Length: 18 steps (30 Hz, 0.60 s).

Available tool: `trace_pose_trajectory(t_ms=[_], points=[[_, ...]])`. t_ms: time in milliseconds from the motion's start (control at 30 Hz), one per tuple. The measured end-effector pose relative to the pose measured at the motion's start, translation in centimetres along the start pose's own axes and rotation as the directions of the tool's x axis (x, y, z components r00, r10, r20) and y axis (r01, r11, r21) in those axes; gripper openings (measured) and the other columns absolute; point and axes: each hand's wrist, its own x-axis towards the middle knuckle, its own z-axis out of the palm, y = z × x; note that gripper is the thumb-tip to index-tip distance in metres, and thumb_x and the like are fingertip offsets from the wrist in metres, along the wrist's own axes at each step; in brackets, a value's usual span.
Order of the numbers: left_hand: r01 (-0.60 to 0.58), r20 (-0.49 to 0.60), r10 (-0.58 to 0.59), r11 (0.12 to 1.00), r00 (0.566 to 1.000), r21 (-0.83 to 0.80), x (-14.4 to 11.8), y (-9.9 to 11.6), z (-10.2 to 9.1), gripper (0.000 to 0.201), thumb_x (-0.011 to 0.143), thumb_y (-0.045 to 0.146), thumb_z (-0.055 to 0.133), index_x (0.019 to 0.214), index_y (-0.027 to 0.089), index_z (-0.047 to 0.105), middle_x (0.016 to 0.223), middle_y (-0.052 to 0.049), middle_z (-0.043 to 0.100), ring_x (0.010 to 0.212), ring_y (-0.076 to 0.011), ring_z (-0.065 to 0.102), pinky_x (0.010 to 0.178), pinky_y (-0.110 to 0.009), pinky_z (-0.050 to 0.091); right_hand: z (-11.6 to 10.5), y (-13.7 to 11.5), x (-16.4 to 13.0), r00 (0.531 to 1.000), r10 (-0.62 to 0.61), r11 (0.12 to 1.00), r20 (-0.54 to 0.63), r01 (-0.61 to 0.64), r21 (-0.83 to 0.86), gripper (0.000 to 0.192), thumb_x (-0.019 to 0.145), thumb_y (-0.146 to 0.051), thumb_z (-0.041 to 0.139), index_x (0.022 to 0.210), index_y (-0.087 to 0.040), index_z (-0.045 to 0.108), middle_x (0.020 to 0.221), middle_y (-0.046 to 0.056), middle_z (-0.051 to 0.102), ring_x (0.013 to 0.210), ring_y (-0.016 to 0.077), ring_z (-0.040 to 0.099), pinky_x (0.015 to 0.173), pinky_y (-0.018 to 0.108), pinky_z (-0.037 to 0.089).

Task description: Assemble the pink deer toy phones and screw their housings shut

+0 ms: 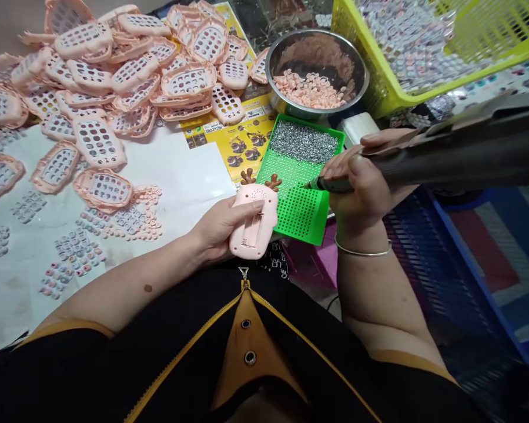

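Note:
My left hand (223, 226) is closed around a pink toy phone (255, 226) with brown antlers. Its back faces up, showing an uncovered battery compartment and screw holes, and my thumb lies across it. In my right hand (364, 182) is a dark electric screwdriver (449, 150), its body running off to the right. The screwdriver's tip is over the green perforated tray (302, 205), apart from the phone. A heap of small silver screws (304, 141) fills the far end of that tray.
Many pink phone shells (99, 141) are piled at the left on the white table surface (194, 167). A steel bowl (317, 108) holds small pink pieces. The yellow basket (392, 97) contains pale button pieces. Blue crates (458, 282) stand at the lower right.

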Motion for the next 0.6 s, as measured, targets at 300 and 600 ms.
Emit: trace_pose_trajectory(t_ms=[300,600], points=[[0.012,-0.029,-0.011,0.999,1.0,0.04,-0.4,0.1,0.2,0.021,0.077,0.021,0.077,0.092,0.012,0.067,0.076,-0.004,0.073,0.066,-0.0144,0.067,0.065,-0.028,0.052,1.7,1.7,0.9,0.989,-0.077,0.933,-0.125,0.116,0.34,0.025,0.074,-0.048,0.075,0.091,-0.036,0.062,0.066,-0.004,0.052,0.043,0.0135,0.044,0.042,0.035,0.039],[-0.009,-0.022,0.01,1.0,1.0,0.03,-0.3,-0.2,0.0,0.026,0.073,0.023,0.08,0.093,0.012,0.068,0.078,-0.005,0.073,0.068,-0.0155,0.067,0.069,-0.031,0.053,2.1,3.1,0.6,0.988,-0.064,0.925,-0.139,0.111,0.362,0.03,0.07,-0.045,0.08,0.092,-0.033,0.063,0.066,-0.005,0.056,0.043,0.0119,0.046,0.041,0.033,0.045]])
